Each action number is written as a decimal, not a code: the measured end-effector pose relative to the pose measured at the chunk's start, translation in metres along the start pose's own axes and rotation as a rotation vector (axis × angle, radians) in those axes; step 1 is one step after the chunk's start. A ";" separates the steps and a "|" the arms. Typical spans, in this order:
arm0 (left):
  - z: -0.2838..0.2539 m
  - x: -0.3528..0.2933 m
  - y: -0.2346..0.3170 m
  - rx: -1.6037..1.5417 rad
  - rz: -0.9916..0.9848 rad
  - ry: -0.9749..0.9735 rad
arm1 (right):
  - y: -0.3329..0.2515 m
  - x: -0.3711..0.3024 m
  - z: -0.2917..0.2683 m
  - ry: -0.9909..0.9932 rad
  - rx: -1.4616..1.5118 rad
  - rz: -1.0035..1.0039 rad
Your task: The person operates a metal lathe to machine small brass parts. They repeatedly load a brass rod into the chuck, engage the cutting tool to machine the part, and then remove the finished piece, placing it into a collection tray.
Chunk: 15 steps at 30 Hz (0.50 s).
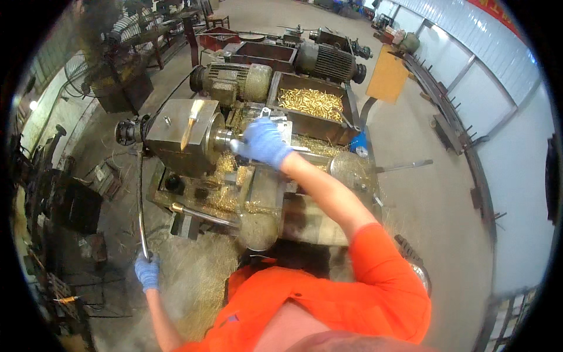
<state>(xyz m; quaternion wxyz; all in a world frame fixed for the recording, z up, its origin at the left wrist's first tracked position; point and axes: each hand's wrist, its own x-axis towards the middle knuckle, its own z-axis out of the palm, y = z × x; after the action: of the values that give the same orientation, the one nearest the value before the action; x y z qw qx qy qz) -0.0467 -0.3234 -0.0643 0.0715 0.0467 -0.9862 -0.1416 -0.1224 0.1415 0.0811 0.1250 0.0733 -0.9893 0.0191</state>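
Note:
My left hand (147, 271), in a blue glove, is closed round the lower end of a long metal lever (141, 217). The lever runs up to the left side of a small lathe's headstock (179, 135). In a matching glove, my right hand (264, 142) is at the lathe's spindle nose (223, 139), thumb toward it and fingers curled. What those fingers hold, if anything, is hidden. A brush with a wooden handle (189, 132) lies on top of the headstock. Brass chips (224, 167) cover the lathe bed below my right hand.
Behind the lathe, a metal bin (316, 126) holds many small brass pieces (311, 102). Two electric motors (331, 61) stand beyond. A handle bar (205, 216) sticks out at the front, another rod (404, 166) at the right. A fan (88, 73) is at far left.

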 end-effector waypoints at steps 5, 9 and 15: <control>-0.052 0.031 0.047 0.090 0.275 0.149 | 0.071 -0.035 -0.046 0.190 -0.016 0.175; -0.087 0.073 0.164 -0.340 0.354 0.209 | 0.062 -0.072 -0.030 0.484 0.023 0.076; -0.061 0.111 0.264 -0.051 0.497 0.288 | 0.005 -0.149 0.013 0.160 0.421 0.045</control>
<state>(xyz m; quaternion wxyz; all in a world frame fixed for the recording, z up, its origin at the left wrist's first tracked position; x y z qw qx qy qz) -0.1661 -0.1000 0.0837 0.2446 -0.1784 -0.9433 -0.1363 0.0163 0.1669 0.0308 0.1846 0.0738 -0.9517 0.2338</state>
